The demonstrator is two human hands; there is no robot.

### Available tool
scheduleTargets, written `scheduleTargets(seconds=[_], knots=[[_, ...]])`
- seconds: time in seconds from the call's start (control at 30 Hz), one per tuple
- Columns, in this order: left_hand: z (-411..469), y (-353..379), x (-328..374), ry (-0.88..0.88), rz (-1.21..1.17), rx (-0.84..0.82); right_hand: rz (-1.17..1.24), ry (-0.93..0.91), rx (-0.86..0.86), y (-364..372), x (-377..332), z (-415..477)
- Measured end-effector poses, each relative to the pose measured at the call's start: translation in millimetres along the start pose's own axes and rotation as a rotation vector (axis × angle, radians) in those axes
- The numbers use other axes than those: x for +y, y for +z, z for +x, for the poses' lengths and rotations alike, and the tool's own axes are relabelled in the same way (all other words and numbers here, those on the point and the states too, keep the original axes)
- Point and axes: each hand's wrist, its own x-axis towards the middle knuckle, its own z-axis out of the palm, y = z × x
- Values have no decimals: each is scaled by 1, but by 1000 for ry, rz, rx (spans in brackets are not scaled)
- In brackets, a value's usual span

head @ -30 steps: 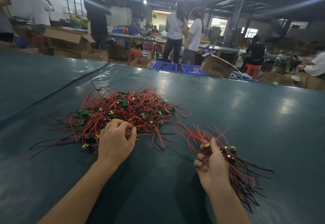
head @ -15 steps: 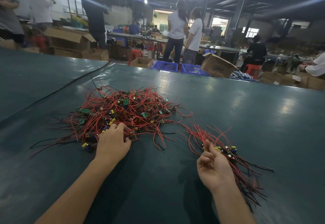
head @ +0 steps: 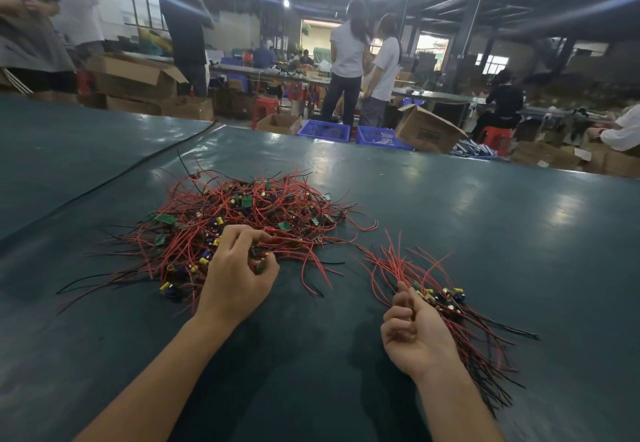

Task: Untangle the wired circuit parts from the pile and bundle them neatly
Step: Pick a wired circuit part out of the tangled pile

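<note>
Head view: left hand point(head: 239, 275) is now curled further into the near edge of the pile point(head: 242, 219), grip closed on a circuit part. Right hand point(head: 417, 334) is half-curled, palm up, against the sorted bundle point(head: 446, 299) on the worktop point(head: 485, 219); hold can't be told. Bundle's long axis runs far-left to near-right.

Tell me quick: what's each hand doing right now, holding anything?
Left hand: fingers curled shut on a part at the near edge of the tangled pile.
Right hand: loosely curled beside the sorted bundle; cannot tell whether its grip has it.
</note>
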Motion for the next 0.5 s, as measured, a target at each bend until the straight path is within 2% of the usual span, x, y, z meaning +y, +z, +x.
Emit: scheduleTargets(seconds=[0.23,0.33,0.43,0.5], knots=[[4,-1,19,203,-142,237,12,-1,-28,0,0,-1],[4,-2,27,216,-234,305,-22,-18,-38,1,1,-2],[2,2,39,73,-406,285,-173,-79,-49,5,6,-5],[0,8,49,-174,-604,229,-349,-115,-75,10,15,-8]])
